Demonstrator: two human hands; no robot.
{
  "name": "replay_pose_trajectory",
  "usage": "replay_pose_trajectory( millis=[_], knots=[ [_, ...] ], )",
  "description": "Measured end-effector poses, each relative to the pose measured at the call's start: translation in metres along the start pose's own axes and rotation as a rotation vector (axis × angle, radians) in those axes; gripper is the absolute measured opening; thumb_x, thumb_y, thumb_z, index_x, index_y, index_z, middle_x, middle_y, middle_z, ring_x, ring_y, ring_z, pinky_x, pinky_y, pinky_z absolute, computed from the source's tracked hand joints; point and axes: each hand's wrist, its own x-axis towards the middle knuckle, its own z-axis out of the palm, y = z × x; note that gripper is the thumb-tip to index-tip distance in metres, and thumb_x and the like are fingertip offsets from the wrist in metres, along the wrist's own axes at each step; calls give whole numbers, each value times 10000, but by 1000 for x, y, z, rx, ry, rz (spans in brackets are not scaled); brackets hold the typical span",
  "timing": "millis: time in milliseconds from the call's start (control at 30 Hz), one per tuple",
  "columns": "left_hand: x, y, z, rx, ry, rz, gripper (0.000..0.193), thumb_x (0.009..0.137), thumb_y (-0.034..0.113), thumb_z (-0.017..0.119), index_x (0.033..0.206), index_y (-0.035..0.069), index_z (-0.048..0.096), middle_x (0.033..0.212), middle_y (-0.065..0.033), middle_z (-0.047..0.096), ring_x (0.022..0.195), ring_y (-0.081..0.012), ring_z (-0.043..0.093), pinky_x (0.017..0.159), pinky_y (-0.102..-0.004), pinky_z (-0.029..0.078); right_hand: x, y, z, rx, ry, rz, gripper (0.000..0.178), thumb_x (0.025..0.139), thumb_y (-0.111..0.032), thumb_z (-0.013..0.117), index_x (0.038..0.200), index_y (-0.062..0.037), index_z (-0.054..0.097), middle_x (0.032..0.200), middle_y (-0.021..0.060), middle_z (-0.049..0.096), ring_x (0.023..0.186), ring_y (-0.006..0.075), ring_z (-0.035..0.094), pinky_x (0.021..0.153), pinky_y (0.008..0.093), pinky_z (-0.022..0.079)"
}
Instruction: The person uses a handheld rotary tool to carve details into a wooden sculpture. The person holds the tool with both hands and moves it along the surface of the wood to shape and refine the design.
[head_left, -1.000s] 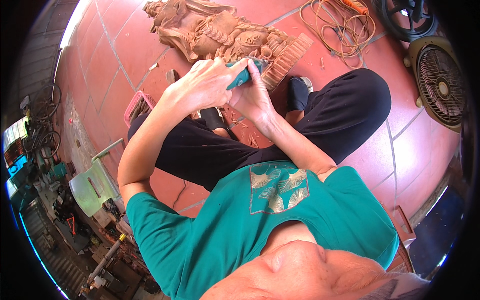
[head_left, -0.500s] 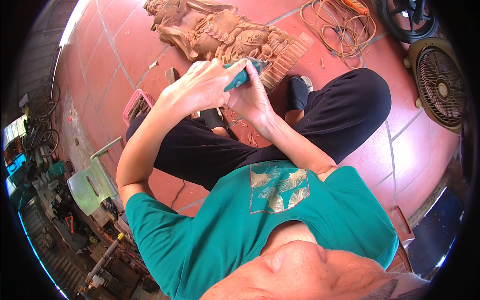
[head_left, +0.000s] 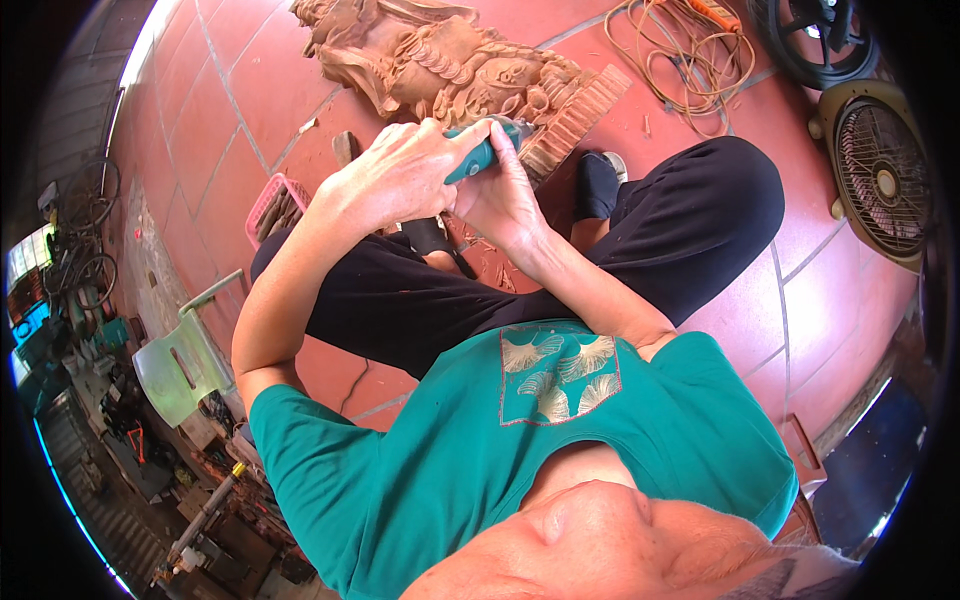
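My left hand (head_left: 395, 172) is wrapped over the rear of a teal hand-held power tool (head_left: 478, 160). My right hand (head_left: 503, 200) supports the same tool from the right, thumb laid along its side and most fingers hidden beneath. The tool's greyish front end meets or nearly touches the carved wooden statue (head_left: 475, 65) close to its ridged base; contact is hard to make out. Reddish brown and deeply carved, the statue lies on its side on the floor beyond my hands, its base toward the right.
Around me spread red floor tiles (head_left: 230, 110) with wood shavings between my crossed legs. A pink basket (head_left: 268, 208) stands left, near a pale green chair (head_left: 180, 370). Orange cable (head_left: 690, 75) lies coiled far right, beside a black wheel (head_left: 820, 40) and a fan (head_left: 885, 180).
Almost nothing differs. Both hands and the tool keep their place at the statue's base; the whole view has shifted very slightly.
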Motion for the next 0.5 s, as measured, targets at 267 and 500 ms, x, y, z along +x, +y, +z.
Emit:
replay_pose_trajectory(
  millis=[267,500],
  knots=[
    [-4,-1,2,-3,-5,-11,737,752,74,720,1420,30,412,712,-257,655,683,-446,692,614,-489,572,-2,2,1,-11,-32,24,542,974,-547,641,1334,-157,534,1354,57,615,1248,225,603,1029,477,512],
    [-8,1,0,-30,-17,-37,786,732,80,723,1447,37,401,801,-299,643,762,-473,678,680,-518,559,-1,5,-2,-7,-16,16,506,973,-540,648,1304,-170,549,1335,47,626,1238,220,607,1029,488,508]
  ],
)
